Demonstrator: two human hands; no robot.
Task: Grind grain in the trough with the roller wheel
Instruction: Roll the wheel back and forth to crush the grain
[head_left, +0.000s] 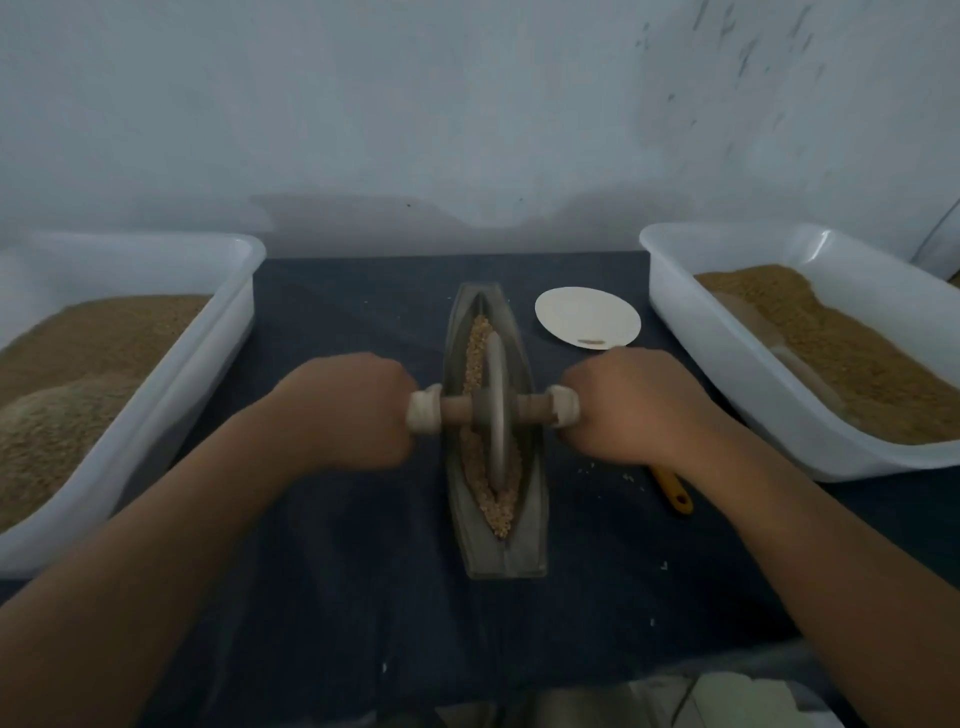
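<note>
Grain (480, 332) lies along the trough (524, 545) at frame centre, where my left hand (348, 410) and right hand (623, 405) each grip an axle end of the roller wheel (497, 395), and uneven pressure could tip it and spill kernels onto the surface (389, 597)

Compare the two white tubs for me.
The left tub holds brown grain plus a paler, greyer heap at its near end; the right tub holds evenly golden-brown fill. The left tub's fill reaches its inner wall; the right tub shows a thinner, duller strip along its inner wall. Both are white, rectangular, and sit on the dark cloth, either side of the trough.
</note>
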